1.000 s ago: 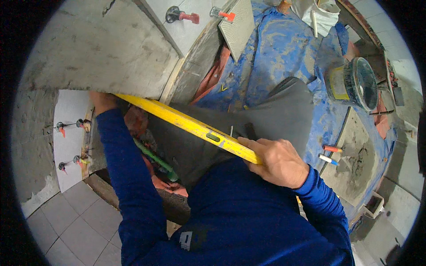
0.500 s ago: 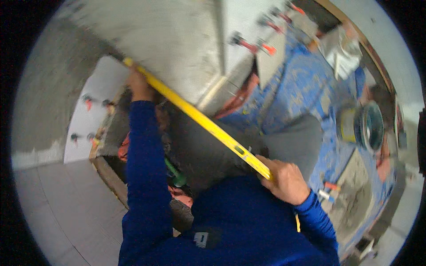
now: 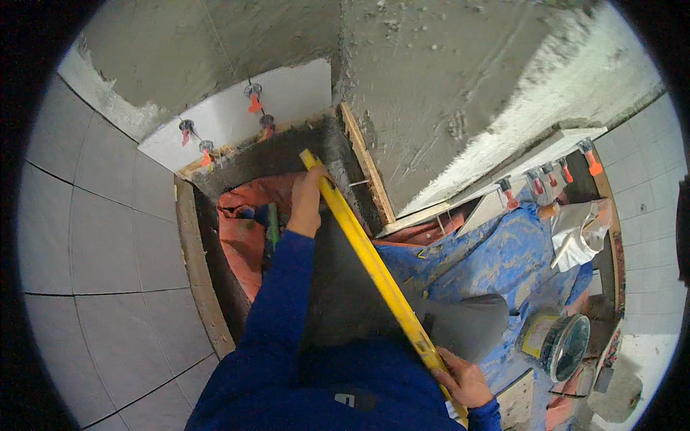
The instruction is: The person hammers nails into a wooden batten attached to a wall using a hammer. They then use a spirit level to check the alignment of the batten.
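A long yellow spirit level [image 3: 381, 276] lies slantwise in front of my body, from far left to near right. My left hand [image 3: 307, 201] is closed round it close to its far end. My right hand [image 3: 466, 379] grips it near the close end, by my right side. Beyond the far end, a white tile [image 3: 291, 90] stands against the mortar-covered wall [image 3: 180, 43]. Red and black tile-levelling clips [image 3: 254, 98] sit on the tile. A wooden strip [image 3: 368, 161] runs along the corner to the right of the level.
Grey tiles [image 3: 108, 244] cover the left side. A blue, mortar-stained sheet [image 3: 467, 266] spreads at right, with a bucket [image 3: 568, 348] and a white bag [image 3: 578, 233] on that side. More clips [image 3: 564, 171] line a tile edge. Orange-red cloth [image 3: 241, 237] lies near my left arm.
The view has turned, bringing the tiled left side and the clipped tile further into sight. The level now slants more steeply, with its far end away from the wall. Both hands keep hold of it.
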The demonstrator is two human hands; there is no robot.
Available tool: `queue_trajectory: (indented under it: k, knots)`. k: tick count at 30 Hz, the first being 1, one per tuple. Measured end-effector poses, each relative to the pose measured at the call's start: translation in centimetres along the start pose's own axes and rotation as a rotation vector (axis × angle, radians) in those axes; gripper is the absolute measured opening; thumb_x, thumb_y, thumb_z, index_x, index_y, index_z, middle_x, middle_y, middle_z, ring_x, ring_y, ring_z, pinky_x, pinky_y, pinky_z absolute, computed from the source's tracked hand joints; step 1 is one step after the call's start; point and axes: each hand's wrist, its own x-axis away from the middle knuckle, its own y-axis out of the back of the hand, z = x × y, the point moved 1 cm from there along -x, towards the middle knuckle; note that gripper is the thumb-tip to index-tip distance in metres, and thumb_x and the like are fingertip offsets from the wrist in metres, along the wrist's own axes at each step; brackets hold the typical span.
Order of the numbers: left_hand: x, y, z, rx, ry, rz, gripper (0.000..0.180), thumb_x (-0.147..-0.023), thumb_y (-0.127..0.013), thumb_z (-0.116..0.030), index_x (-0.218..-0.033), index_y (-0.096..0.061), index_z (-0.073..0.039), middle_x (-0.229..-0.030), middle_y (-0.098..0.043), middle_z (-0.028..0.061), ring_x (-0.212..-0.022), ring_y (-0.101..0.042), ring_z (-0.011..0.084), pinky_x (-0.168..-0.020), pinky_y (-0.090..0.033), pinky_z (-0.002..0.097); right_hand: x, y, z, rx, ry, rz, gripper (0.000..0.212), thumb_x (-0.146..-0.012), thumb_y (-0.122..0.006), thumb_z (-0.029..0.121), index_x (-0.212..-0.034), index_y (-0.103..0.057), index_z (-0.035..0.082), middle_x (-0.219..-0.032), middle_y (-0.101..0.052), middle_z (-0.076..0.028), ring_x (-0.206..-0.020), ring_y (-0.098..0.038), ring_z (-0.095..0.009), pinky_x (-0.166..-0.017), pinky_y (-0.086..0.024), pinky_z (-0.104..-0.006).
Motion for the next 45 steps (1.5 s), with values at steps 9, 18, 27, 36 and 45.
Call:
queue_trajectory:
  k: [9, 18, 27, 36, 45]
  knots:
    - [-10.1, -0.6, 2.1, -0.638, -0.842, 0.143, 0.027, -0.088, -0.075, -0.032, -0.1, -0.068, -0.009, -0.086, -0.061, 0.0029, -0.076, -0.058, 0.0229, -0.07, -0.051, 0.0409, -9.7, -4.6, 2.6, 0.066, 0.036, 0.186, 0.05, -0.098, -0.065, 0.048, -0.122, -0.067, 0.004, -0.089, -0.071, -0.026, -0.081, -0.07, -0.044, -0.072, -0.056, -0.051]
    - [-6.5, -5.4, -0.1, 0.191, 0.116, 0.366, 0.018, -0.088, -0.075, -0.025, -0.084, -0.064, -0.011, -0.079, -0.058, -0.0008, -0.066, -0.05, 0.0092, -0.054, -0.037, 0.0251, -30.9, -12.5, -10.8, 0.579, -0.364, 0.228, 0.042, -0.095, -0.067, 0.041, -0.113, -0.069, 0.003, -0.106, -0.073, -0.025, -0.1, -0.071, -0.041, -0.085, -0.057, -0.0516]
    - [-7.5, -1.2, -4.4, 0.219, -0.089, 0.485, 0.019, -0.101, -0.065, -0.03, -0.092, -0.061, -0.014, -0.086, -0.063, -0.0018, -0.077, -0.06, 0.0106, -0.067, -0.051, 0.0255, -35.6, -30.5, -18.7, 0.265, 0.007, 0.048, 0.039, -0.103, -0.052, 0.034, -0.134, -0.061, 0.011, -0.114, -0.071, -0.019, -0.09, -0.073, -0.041, -0.075, -0.059, -0.0516]
    - [-6.1, -3.4, -5.6, 0.151, 0.076, 0.338, 0.021, -0.093, -0.071, -0.03, -0.1, -0.067, -0.01, -0.083, -0.06, -0.0006, -0.062, -0.046, 0.0082, -0.052, -0.036, 0.0248, -35.8, -25.6, -9.6, 0.818, 0.234, -0.014, 0.039, -0.101, -0.055, 0.028, -0.135, -0.064, 0.012, -0.13, -0.063, -0.018, -0.101, -0.066, -0.033, -0.094, -0.052, -0.0539]
    - [-6.1, -2.7, -4.6, -0.314, -0.096, 0.474, 0.057, -0.091, -0.068, -0.053, -0.112, -0.073, -0.001, -0.097, -0.07, 0.0063, -0.075, -0.05, 0.0137, -0.067, -0.039, 0.03, -24.4, -4.6, -6.7, -0.373, -0.173, 0.333, 0.063, -0.095, -0.065, 0.049, -0.136, -0.062, 0.001, -0.111, -0.074, -0.015, -0.101, -0.07, -0.025, -0.092, -0.055, -0.039]
